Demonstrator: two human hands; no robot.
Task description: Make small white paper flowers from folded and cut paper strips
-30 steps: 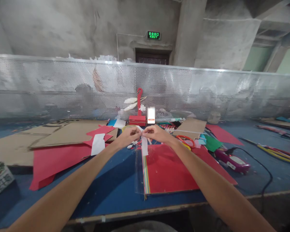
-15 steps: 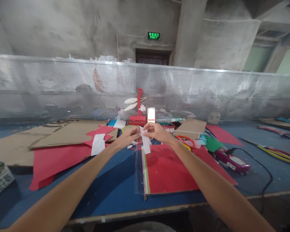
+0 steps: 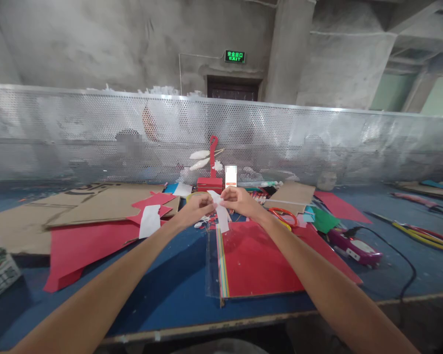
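Observation:
Both of my arms reach forward over the blue table (image 3: 170, 295). My left hand (image 3: 197, 207) and my right hand (image 3: 239, 201) meet above its far middle. Together they pinch a narrow white paper strip (image 3: 222, 216), which hangs down, bent, between them. Right under the hands lies a stack of coloured paper sheets (image 3: 254, 260) with a red sheet on top, inside a clear plastic sleeve.
Red paper (image 3: 84, 246) and brown cardboard (image 3: 92, 204) cover the left side. Red-handled scissors (image 3: 284, 215), a purple glue gun (image 3: 354, 246) with a black cable, and a red tool (image 3: 211, 172) lie beyond. A perforated metal screen (image 3: 317, 142) closes the back.
The white strip has been worked between my fingers: it hung straight a second ago and now is bent and tilted. My hands stayed at the same spot, slightly closer together.

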